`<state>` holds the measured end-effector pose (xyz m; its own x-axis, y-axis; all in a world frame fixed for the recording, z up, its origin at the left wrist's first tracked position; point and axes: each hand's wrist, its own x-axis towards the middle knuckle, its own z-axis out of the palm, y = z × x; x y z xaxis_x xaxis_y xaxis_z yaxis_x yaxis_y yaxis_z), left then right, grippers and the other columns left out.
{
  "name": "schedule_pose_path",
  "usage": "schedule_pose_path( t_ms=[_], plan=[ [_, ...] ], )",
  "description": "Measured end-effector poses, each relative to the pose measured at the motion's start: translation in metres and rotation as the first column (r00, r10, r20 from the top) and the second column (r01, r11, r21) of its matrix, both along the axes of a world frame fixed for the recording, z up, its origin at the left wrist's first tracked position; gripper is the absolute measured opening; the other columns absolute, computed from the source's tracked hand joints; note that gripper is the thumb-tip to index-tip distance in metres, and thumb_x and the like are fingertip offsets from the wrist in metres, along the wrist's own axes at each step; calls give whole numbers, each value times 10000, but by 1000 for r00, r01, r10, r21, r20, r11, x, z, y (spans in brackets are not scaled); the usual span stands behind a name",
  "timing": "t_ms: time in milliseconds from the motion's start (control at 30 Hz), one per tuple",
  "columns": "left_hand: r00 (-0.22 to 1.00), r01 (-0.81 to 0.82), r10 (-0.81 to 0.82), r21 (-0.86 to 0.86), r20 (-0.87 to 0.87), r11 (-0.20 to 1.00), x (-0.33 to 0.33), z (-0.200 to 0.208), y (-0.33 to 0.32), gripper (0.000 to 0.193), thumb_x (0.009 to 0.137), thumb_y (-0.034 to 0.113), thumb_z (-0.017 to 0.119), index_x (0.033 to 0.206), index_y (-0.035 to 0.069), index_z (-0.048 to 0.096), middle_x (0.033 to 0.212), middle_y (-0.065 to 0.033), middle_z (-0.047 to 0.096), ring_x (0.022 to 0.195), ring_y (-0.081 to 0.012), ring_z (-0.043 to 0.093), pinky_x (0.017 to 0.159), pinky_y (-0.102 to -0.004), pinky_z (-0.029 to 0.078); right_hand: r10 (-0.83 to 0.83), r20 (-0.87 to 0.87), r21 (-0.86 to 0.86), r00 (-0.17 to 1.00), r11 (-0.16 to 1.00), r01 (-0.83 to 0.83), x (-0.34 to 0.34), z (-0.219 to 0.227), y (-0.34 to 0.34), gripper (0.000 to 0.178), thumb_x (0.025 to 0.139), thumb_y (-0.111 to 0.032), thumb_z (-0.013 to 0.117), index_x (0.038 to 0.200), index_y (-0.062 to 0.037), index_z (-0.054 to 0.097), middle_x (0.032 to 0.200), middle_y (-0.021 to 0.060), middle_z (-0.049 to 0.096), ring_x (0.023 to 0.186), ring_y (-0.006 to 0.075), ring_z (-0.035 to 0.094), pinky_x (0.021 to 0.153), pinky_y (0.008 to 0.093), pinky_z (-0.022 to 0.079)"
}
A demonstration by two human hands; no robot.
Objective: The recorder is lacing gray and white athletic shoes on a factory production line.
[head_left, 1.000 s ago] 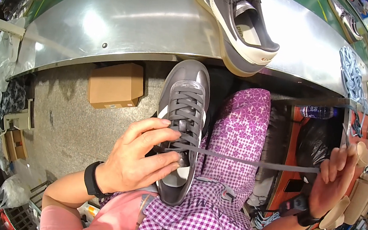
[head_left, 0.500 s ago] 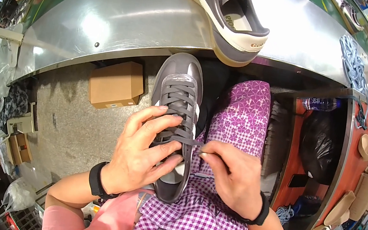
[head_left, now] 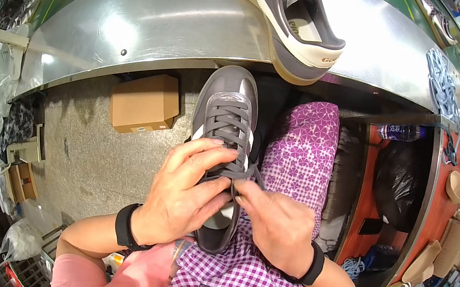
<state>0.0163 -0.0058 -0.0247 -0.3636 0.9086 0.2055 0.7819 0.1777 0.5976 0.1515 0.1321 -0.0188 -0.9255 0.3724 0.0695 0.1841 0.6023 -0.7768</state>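
A dark grey sneaker [head_left: 229, 87] with pale side stripes lies on my lap, its toe pointing away toward the metal bench. Its grey shoelace [head_left: 231, 121] runs crosswise through the upper rows of eyelets. My left hand [head_left: 181, 186] lies over the shoe's left side, fingers spread across the tongue and lacing. At the right edge of the opening, my right hand [head_left: 278, 216] pinches the lace near the top eyelets, thumb and forefinger together. A loop of lace stands up beside those fingertips; the lace's tip is hidden.
A second sneaker [head_left: 297, 33] rests on the metal bench [head_left: 188, 22] ahead. Pale blue laces [head_left: 444, 84] hang at the right, above a red-brown shelf [head_left: 369, 179] with a black bag [head_left: 402, 183]. A cardboard box [head_left: 145, 103] sits on the floor at left.
My right hand has moved left, from beside the shoe to the edge of its opening, and the lace it drew out taut now bends in a slack loop.
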Motion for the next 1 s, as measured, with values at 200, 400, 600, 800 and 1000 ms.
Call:
schedule_pose_path(
  t_ms=[200,400,600,800,1000],
  plan=[
    [986,111,-107,-24,131,994,-5,42,-12,211,614,141,798,813,112,732,1064,-62,614,1153,-345,464,993,-462,364,226,-173,204,959,960,-190,1,6,6,354,683,-72,757,1011,-8,640,1005,121,642,917,269,622,804,394,534],
    [991,-75,75,3,109,997,-21,13,1,304,602,131,805,896,116,728,1060,-69,593,1104,-322,508,943,-450,413,166,-331,-162,929,960,-230,1,6,12,224,710,-75,768,882,9,651,901,118,649,816,258,655,816,432,538],
    [1000,-10,13,131,-21,991,-22,4,7,342,581,66,799,911,78,711,977,-53,628,1026,-300,559,884,-404,454,-171,-372,-920,912,201,-337,82,97,76,186,976,-71,443,1076,73,501,834,216,602,684,211,654,589,304,588],
    [963,-95,116,-98,245,991,-41,7,-20,227,698,141,788,876,57,673,1039,-80,602,1036,-288,549,905,-395,433,-593,-444,-636,672,737,231,22,43,25,305,781,-295,757,897,-69,589,595,-28,545,464,110,472,437,244,383],
    [873,-54,122,-154,473,987,-38,2,-24,145,797,155,743,857,61,650,1034,-77,609,1012,-243,559,913,-363,424,167,-146,256,975,959,-126,-23,10,-4,206,708,-175,748,858,-66,658,680,24,445,539,167,539,455,293,431]
  ],
)
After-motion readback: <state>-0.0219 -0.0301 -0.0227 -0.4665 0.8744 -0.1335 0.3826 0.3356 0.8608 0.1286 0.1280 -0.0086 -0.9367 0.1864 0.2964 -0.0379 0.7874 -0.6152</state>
